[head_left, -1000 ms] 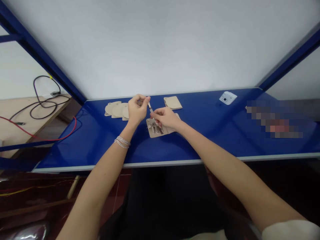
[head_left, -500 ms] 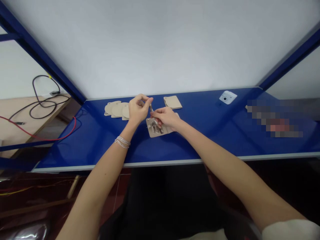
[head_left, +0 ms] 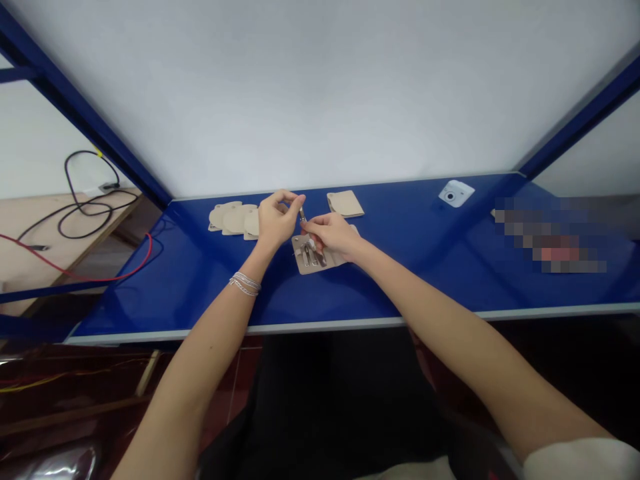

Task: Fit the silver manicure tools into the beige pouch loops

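My left hand (head_left: pixel 277 217) is closed in a pinch on the upper end of a small silver metal manicure tool (head_left: pixel 303 215). My right hand (head_left: pixel 330 233) pinches the tool's lower end, so both hands hold it between them. Its exact kind is too small to make out. Just below lies an opened beige manicure case (head_left: pixel 310 268), with several metal tools (head_left: pixel 314 255) side by side in it. My right hand and wrist cover the case's right part. Something whitish shows under the right fingers, too small to name.
Several closed beige cases (head_left: pixel 233 220) overlap left of my left hand. Another beige case (head_left: pixel 346 204) lies behind my right hand. Farther right on the blue table (head_left: pixel 400 220) sits a white card-like item with a round dark mark (head_left: pixel 451 195). Cables (head_left: pixel 90 212) lie on a side bench.
The metal tool is tilted differently and less of its length shows between my fingers. My left hand has shifted very slightly right. The cases have stayed in place.
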`<act>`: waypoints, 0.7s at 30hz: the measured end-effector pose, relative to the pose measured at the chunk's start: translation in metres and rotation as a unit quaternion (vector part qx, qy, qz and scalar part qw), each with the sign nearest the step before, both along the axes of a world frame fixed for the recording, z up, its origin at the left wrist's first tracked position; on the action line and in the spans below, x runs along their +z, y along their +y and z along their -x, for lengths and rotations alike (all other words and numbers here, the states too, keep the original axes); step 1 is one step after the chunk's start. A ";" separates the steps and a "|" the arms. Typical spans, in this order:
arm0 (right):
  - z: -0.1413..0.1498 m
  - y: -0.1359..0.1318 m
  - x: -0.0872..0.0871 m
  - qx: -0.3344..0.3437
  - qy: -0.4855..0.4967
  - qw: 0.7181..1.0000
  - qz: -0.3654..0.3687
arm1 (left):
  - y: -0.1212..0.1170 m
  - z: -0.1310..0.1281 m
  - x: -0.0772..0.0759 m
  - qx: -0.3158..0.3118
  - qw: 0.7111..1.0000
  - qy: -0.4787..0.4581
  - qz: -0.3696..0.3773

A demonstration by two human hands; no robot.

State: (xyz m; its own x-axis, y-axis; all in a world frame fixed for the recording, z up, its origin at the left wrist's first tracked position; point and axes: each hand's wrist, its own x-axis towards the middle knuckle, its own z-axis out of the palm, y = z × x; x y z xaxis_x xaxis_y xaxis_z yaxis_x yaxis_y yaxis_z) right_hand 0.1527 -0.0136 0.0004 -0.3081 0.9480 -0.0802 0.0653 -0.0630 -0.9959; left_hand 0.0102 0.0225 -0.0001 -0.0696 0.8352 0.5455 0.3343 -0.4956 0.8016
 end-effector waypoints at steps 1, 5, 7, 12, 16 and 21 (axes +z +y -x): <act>0.000 0.000 0.000 0.000 -0.003 1.000 0.000 | 0.001 0.000 0.000 0.001 1.000 0.000 0.005; 0.000 -0.001 0.000 0.001 -0.007 1.000 -0.003 | 0.002 0.000 -0.001 -0.005 1.000 0.000 0.016; -0.001 -0.001 -0.001 0.002 -0.005 1.000 -0.005 | 0.002 0.000 -0.001 -0.012 1.000 -0.003 0.019; -0.001 0.000 -0.003 0.008 -0.007 1.000 -0.011 | 0.001 -0.001 0.000 -0.001 1.000 0.003 0.023; -0.001 0.000 -0.003 0.007 -0.008 1.000 -0.009 | 0.001 -0.001 -0.001 0.007 1.000 0.005 0.018; -0.001 -0.002 0.000 0.006 -0.011 1.000 -0.009 | 0.003 -0.001 -0.003 0.018 1.000 0.005 0.011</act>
